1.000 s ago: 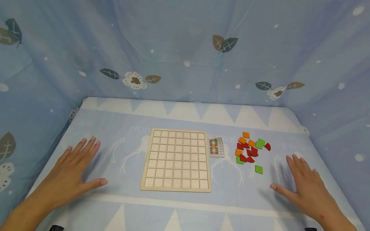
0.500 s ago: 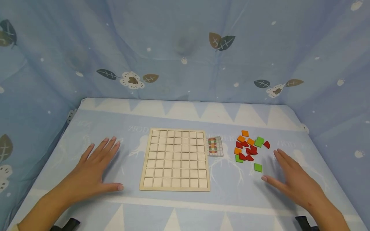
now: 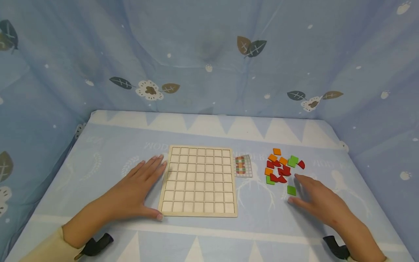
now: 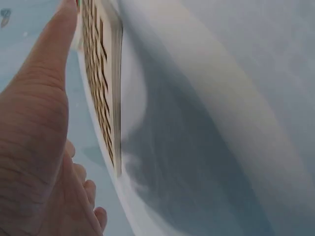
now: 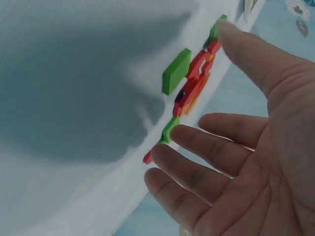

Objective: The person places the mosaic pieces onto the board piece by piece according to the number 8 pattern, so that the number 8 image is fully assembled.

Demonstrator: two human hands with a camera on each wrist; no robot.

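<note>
A wooden grid board point(image 3: 199, 214) with square recesses lies flat in the middle of the table. At its left edge is my left hand point(image 3: 132, 193), fingers straight and thumb spread toward the near corner; whether it touches the board I cannot tell. A loose cluster of red pieces point(image 3: 286, 170), orange square tiles point(image 3: 276, 151) and green square tiles point(image 3: 292, 161) lies right of the board. My right hand point(image 3: 319, 200) hovers by the cluster's near right side, fingers extended and holding nothing. One green tile point(image 5: 176, 72) lies apart from the others, near the right thumb.
A small pattern card point(image 3: 243, 166) with coloured squares on a grid lies against the board's right edge. A blue patterned cloth point(image 3: 209, 127) covers the table. Blue curtains point(image 3: 203, 54) hang behind and at both sides.
My left hand has moved right, from the table's left side to the board's edge. My right hand has moved left, closer to the coloured pieces. Board and pieces stay in place.
</note>
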